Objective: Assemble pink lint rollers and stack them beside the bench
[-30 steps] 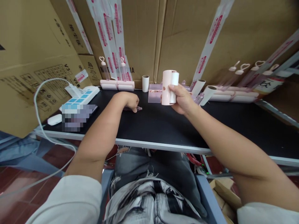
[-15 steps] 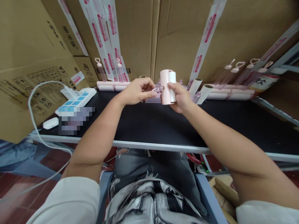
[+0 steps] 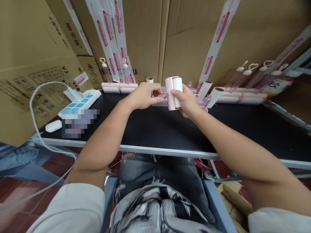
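My right hand (image 3: pixel 186 102) grips the pale-pink cylindrical plastic shell (image 3: pixel 171 97) upright above the worktop (image 3: pixel 160 129); my left (image 3: pixel 145 95) pinches a clear pinkish plastic piece (image 3: pixel 162 95). Both look light, stiff, slightly slippery; mid-barrel suits holding.

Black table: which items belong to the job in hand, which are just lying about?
Job, likely:
- pink holder and white roll, right hand
- clear pinkish part, left hand
- loose white rolls
- pink rollers at back

Just lying about, likely:
- power strip
- white cable
- small white case
- bottle
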Demonstrator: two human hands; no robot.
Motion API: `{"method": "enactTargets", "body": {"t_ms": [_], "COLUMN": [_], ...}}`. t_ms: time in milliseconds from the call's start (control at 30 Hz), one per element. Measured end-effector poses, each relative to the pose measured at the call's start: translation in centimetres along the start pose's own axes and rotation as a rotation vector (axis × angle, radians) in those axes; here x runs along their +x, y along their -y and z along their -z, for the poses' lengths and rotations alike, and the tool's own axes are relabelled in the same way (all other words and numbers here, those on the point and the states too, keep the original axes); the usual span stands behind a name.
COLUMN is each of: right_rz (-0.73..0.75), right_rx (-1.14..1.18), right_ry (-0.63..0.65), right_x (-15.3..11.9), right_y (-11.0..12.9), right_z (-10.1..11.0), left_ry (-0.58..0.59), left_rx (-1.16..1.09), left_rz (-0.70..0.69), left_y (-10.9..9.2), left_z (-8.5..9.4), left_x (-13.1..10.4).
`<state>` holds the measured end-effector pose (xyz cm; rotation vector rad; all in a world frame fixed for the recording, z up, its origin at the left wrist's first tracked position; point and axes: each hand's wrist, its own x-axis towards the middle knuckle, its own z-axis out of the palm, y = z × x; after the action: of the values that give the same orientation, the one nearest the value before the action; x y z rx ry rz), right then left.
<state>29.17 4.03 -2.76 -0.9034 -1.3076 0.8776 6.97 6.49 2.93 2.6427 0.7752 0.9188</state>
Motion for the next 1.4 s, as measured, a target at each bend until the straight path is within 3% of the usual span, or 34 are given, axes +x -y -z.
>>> {"method": "enactTargets", "body": {"t_ms": [133,333,633,733,800,933,1033,1100,1233,1333,1400], "right_rz": [0.062,0.051,0.210,0.176,0.168,0.321,0.391,0.356,0.302,0.334,0.281], "right_rx": [-0.121,-0.113,-0.213,-0.146,-0.153,-0.512,-0.848,-1.014,-1.243,-1.290,-1.278], "right_ry": [-0.047,-0.070,-0.091,-0.060,-0.017,0.174,0.415,0.496,0.514,0.453,0.406], "right_x": [0.0,-0.2,1.0,1.1,1.3,1.7,1.6,1.3,0.8,0.4,0.2], "right_y": [-1.0,-1.2,1.1,0.8,0.4,-1.0,-1.9,-2.1,-1.7,-1.2,-1.2], "right_z": [-0.3,-0.6,0.6,0.9,1.6,2.8,2.6,2.1,1.3,1.0,0.9], "left_ry": [0.020,0.053,-0.064,-0.103,-0.202,-0.416,-0.410,-0.383,-0.350,-0.353,-0.360], "left_rx": [0.080,0.085,0.022,0.034,0.023,-0.068,-0.099,-0.109,-0.131,-0.132,-0.143], "left_rz": [-0.001,0.000,-0.001,0.005,0.033,0.052,0.028,0.011,0.016,0.025,0.027], "left_y": [-0.3,0.0,-0.4,0.4,1.5,3.3,3.2,2.7,2.1,2.3,2.4], "left_z": [-0.2,-0.5,0.2,1.1,1.7,2.5,2.3,2.1,2.0,2.1,2.1], "left_x": [0.0,0.0,0.2,0.0,0.0,0.0,0.0,-0.1,-0.2,-0.2,-0.2]}}
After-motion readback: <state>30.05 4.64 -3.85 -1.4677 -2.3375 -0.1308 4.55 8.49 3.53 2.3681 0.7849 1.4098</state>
